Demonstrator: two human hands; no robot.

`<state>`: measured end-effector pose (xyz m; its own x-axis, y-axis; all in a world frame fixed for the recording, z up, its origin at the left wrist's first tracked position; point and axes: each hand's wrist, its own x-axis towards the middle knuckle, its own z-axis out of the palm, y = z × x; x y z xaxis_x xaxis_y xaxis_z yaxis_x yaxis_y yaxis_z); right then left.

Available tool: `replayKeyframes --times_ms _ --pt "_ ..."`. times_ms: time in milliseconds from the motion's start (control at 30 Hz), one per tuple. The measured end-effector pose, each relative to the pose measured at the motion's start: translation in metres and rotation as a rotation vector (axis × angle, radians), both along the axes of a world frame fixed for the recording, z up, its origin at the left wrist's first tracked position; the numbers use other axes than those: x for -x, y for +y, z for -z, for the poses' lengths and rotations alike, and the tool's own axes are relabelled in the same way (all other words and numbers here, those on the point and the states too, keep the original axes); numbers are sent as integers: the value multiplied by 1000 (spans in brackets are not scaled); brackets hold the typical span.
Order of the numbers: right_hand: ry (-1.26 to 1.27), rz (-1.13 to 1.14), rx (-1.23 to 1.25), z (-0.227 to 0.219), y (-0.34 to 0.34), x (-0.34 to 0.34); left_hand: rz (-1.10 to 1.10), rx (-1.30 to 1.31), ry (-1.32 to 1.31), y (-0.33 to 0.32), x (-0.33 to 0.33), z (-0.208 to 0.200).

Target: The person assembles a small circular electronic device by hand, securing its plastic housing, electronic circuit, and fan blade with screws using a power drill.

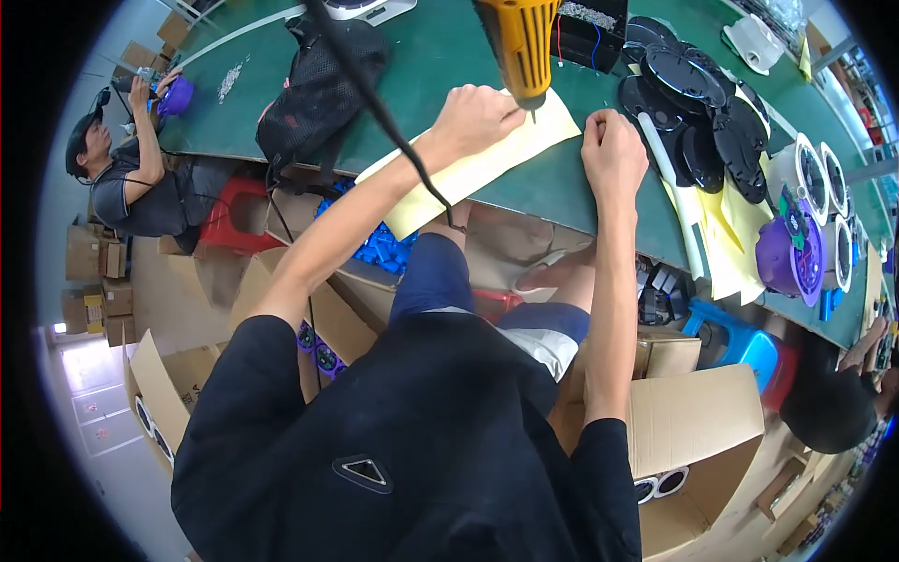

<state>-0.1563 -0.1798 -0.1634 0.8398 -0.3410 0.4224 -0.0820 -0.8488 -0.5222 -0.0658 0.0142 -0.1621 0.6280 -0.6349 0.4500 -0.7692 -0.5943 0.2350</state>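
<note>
My left hand [473,120] is closed over a pale yellow sheet [487,164] on the table, with thumb and fingers pinched near the sheet's far edge. What the pinch holds, if anything, does not show. Right beside those fingertips, the yellow power screwdriver [524,51] points down, its bit just above the sheet; no hand of mine is on its body. To the right of the sheet, my right hand [613,150] is curled shut on the green table [562,201]. Its fingers hide whatever may be inside. A dark cable hangs across my left forearm.
Black round plastic parts [688,89] are heaped on the right, near purple [782,253] and white round housings [801,178]. A black mesh backpack [323,84] lies left. A black bin [592,28] of screws stands behind. Another person [140,178] works at far left.
</note>
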Motion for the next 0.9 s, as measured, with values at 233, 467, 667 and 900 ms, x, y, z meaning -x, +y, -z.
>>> replayKeyframes --times_ms 233,467,667,900 --pt "-6 43 36 4 -4 3 88 -14 176 16 22 -15" --pt "-30 47 26 5 -3 1 257 -208 -10 63 47 -6" --pt "-42 61 49 5 -6 -1 59 56 201 92 1 -16" --pt "-52 45 44 6 1 -6 239 139 125 60 -22 -7"
